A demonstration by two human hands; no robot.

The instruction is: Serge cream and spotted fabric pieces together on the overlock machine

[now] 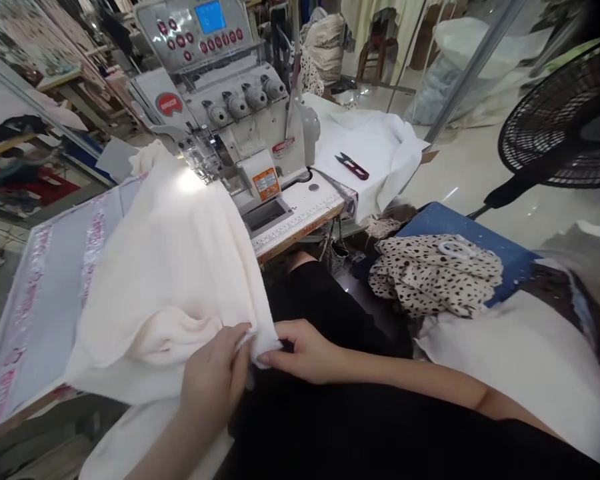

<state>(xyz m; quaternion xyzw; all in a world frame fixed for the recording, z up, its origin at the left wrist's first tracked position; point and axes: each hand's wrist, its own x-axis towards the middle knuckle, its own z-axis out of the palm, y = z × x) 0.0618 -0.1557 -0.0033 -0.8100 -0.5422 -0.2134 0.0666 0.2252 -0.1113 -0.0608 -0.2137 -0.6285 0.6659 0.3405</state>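
Note:
A large cream-white piece of fabric [175,267] drapes from under the needle area of an overlock sewing machine [235,100] down over the table's front edge. My left hand [215,367] pinches a fold of it near the lower edge. Just to the right, my right hand [300,352] grips the fabric's edge between thumb and fingers. The two hands are close together, and the cloth between them is bunched. The machine's lamp lights the cloth beside the presser foot.
Thread snips [353,167] lie on white cloth [385,143] right of the machine. A spotted fabric bundle [435,273] with a white ring rests on a blue surface [445,220]. A black fan [570,127] stands at the right. More white cloth [525,360] lies beside my right arm.

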